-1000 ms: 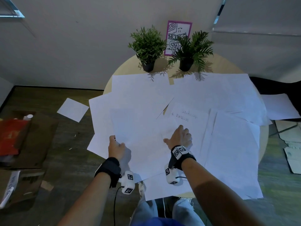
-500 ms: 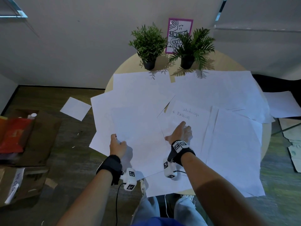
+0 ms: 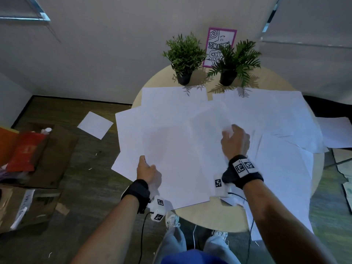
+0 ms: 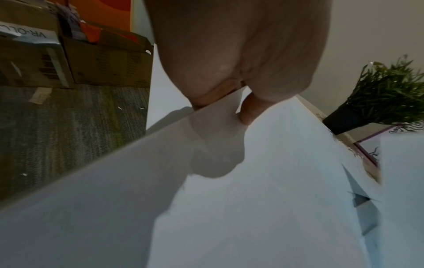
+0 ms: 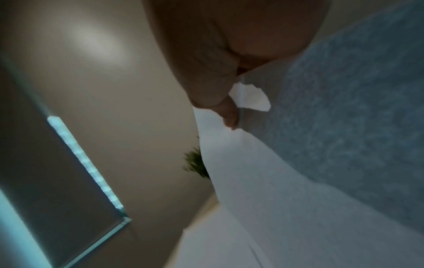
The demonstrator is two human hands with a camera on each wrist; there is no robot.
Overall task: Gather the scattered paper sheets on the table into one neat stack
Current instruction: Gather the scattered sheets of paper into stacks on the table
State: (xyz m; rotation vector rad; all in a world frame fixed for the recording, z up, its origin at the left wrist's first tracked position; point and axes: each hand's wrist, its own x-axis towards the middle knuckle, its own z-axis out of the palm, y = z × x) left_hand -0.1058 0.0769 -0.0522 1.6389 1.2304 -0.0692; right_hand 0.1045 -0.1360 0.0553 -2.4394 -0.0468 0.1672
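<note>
Several large white paper sheets (image 3: pixel 266 119) lie overlapping across the round wooden table (image 3: pixel 205 216). My left hand (image 3: pixel 145 167) pinches the near-left corner of one big sheet (image 3: pixel 177 162); in the left wrist view the thumb (image 4: pixel 247 110) lies on top of that sheet (image 4: pixel 252 181) and the fingers go under it. My right hand (image 3: pixel 234 138) grips the edge of a sheet (image 3: pixel 211 126) and lifts it off the table; in the right wrist view that sheet (image 5: pixel 263 181) curves up from the fingers (image 5: pixel 229 117).
Two potted plants (image 3: pixel 183 56) (image 3: pixel 231 61) and a pink-framed drawing (image 3: pixel 219 42) stand at the table's far edge. Loose sheets lie on the floor at left (image 3: pixel 95 125) and right (image 3: pixel 337 132). Cardboard boxes (image 3: pixel 38 155) sit on the floor at left.
My right hand moved forward and up, taking hold of a sheet and lifting it, so the handwritten sheet is now covered. My left hand kept its pinch on the near-left sheet.
</note>
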